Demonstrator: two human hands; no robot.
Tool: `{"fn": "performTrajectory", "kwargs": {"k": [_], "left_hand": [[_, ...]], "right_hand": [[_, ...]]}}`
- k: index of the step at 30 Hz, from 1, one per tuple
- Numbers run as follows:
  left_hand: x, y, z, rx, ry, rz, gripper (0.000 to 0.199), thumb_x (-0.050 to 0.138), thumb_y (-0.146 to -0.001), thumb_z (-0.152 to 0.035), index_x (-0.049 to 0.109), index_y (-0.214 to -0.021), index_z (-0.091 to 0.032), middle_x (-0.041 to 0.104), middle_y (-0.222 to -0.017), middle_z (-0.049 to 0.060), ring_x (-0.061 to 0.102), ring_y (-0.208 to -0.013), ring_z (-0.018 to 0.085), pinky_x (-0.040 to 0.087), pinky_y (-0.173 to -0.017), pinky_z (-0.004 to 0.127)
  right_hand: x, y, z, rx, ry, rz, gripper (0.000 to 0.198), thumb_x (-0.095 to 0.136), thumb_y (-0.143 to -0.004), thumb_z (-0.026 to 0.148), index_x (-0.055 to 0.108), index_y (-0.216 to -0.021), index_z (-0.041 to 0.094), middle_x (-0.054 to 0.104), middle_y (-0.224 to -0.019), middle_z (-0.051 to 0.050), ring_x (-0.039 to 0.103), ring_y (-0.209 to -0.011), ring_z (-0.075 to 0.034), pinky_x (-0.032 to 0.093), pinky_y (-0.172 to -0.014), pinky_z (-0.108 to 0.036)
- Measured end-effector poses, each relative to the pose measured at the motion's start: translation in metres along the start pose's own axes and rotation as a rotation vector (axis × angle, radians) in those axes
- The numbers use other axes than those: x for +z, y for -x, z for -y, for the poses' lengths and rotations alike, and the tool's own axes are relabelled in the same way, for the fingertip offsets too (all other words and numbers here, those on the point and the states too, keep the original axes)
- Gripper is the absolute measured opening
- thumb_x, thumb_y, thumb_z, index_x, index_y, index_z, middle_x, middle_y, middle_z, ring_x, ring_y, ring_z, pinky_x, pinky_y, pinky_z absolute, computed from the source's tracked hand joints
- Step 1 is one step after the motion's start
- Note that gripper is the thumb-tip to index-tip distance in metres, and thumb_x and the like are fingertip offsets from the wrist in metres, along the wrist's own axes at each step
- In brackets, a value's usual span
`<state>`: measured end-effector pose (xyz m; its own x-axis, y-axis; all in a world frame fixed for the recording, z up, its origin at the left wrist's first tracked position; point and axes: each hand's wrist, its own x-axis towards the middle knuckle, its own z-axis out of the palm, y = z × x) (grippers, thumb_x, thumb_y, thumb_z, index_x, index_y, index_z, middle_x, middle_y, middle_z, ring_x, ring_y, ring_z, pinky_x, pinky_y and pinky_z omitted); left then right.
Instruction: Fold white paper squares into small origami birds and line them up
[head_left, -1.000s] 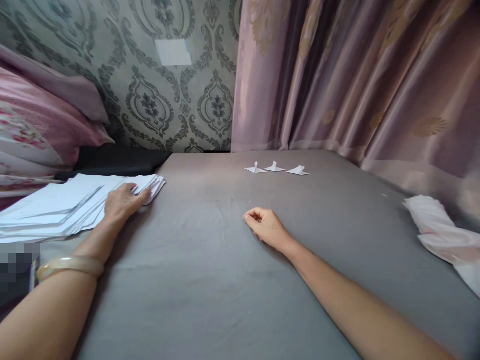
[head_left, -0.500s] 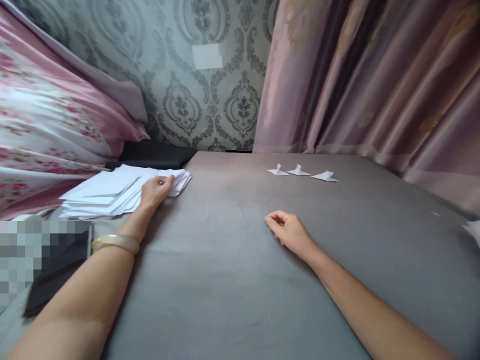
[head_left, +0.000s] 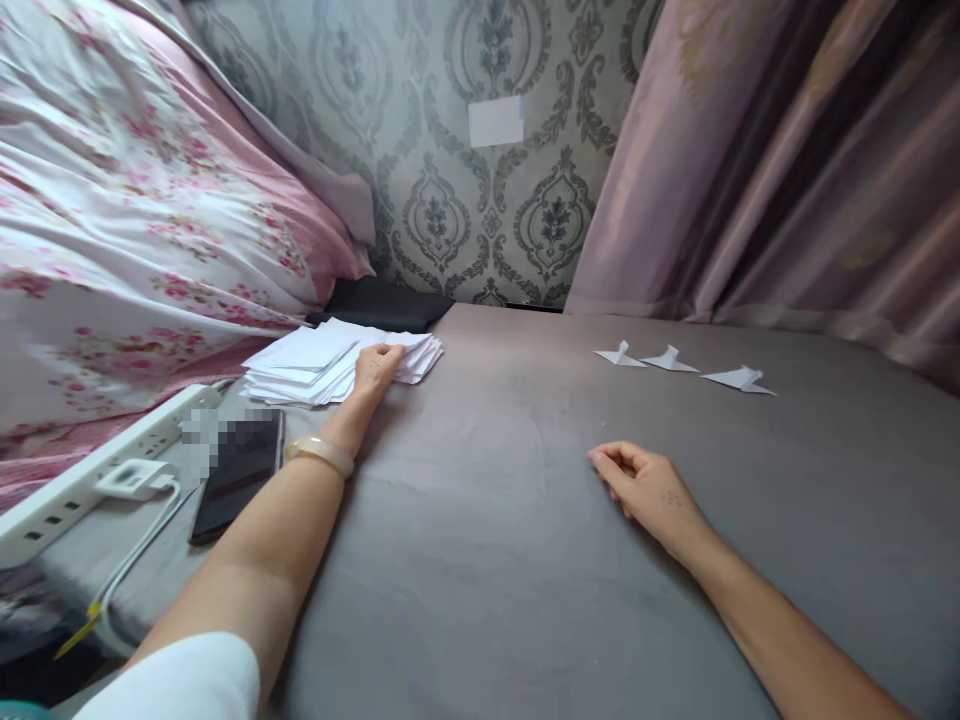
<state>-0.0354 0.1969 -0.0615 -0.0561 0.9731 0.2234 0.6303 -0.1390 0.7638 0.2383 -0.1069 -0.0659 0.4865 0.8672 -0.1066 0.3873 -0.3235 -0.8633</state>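
Observation:
At the right edge of a stack of white paper sheets [head_left: 300, 352], my left hand [head_left: 377, 366] has its fingers closed on a sheet of paper [head_left: 411, 345]. A pale bangle [head_left: 321, 452] circles that wrist. My right hand [head_left: 643, 482] rests on the grey cloth-covered surface [head_left: 480, 560], its fingers curled and thumb against them, with nothing visible inside. Beyond it, three small folded paper pieces stand in a row: one on the left [head_left: 621, 355], one in the middle [head_left: 670, 360] and a larger one [head_left: 742, 380] on the right.
Left of my forearm lie a dark phone [head_left: 244, 475] and a white power strip [head_left: 97, 475] with a plugged-in charger [head_left: 135, 480] and cable. A dark folded item [head_left: 390, 303] sits behind the paper. Floral bedding [head_left: 150, 200] and a pink curtain [head_left: 690, 150] flank the patterned wall [head_left: 420, 90].
The view has swung to the left, so everything sits further right and the power strip shows. My left hand stays at the paper stack. My right hand keeps its curled pose.

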Motion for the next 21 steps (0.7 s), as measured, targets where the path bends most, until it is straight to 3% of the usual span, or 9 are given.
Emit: {"fn": "performTrajectory", "kwargs": {"k": [4, 10, 16, 21], "left_hand": [[0.001, -0.001, 0.002, -0.018, 0.083, -0.033, 0.036, 0.050, -0.068, -0.042, 0.070, -0.076, -0.012, 0.062, -0.065, 0.003, 0.058, -0.073, 0.022, 0.042, -0.064, 0.027], [0.003, -0.002, 0.004, -0.024, 0.128, -0.043, 0.041, 0.049, -0.071, -0.043, 0.070, -0.081, -0.010, 0.063, -0.066, 0.005, 0.058, -0.069, 0.020, 0.042, -0.061, 0.028], [0.002, -0.002, 0.002, 0.010, -0.012, 0.000, 0.043, 0.056, -0.069, -0.034, 0.069, -0.102, -0.010, 0.070, -0.095, 0.013, 0.064, -0.089, 0.026, 0.047, -0.077, 0.032], [0.001, -0.003, -0.010, 0.036, -0.242, 0.052, 0.060, 0.064, -0.068, -0.049, 0.064, -0.115, -0.010, 0.059, -0.122, 0.023, 0.054, -0.116, 0.037, 0.043, -0.092, 0.040]], "right_hand": [[0.000, 0.000, 0.000, 0.021, 0.008, 0.007, 0.032, 0.054, -0.078, 0.047, 0.064, -0.087, 0.018, 0.048, -0.056, 0.004, 0.040, -0.044, -0.010, 0.034, -0.042, -0.023], [0.001, -0.003, -0.003, 0.035, 0.016, -0.004, 0.033, 0.055, -0.078, 0.049, 0.064, -0.088, 0.019, 0.044, -0.052, 0.005, 0.038, -0.042, -0.009, 0.032, -0.042, -0.023], [0.001, -0.002, 0.001, 0.034, 0.018, -0.015, 0.032, 0.056, -0.077, 0.048, 0.064, -0.086, 0.019, 0.047, -0.054, 0.004, 0.039, -0.043, -0.009, 0.031, -0.041, -0.022], [0.002, -0.003, 0.000, 0.035, 0.016, -0.030, 0.035, 0.056, -0.077, 0.049, 0.064, -0.088, 0.017, 0.048, -0.055, 0.003, 0.039, -0.043, -0.009, 0.031, -0.041, -0.022]]}}
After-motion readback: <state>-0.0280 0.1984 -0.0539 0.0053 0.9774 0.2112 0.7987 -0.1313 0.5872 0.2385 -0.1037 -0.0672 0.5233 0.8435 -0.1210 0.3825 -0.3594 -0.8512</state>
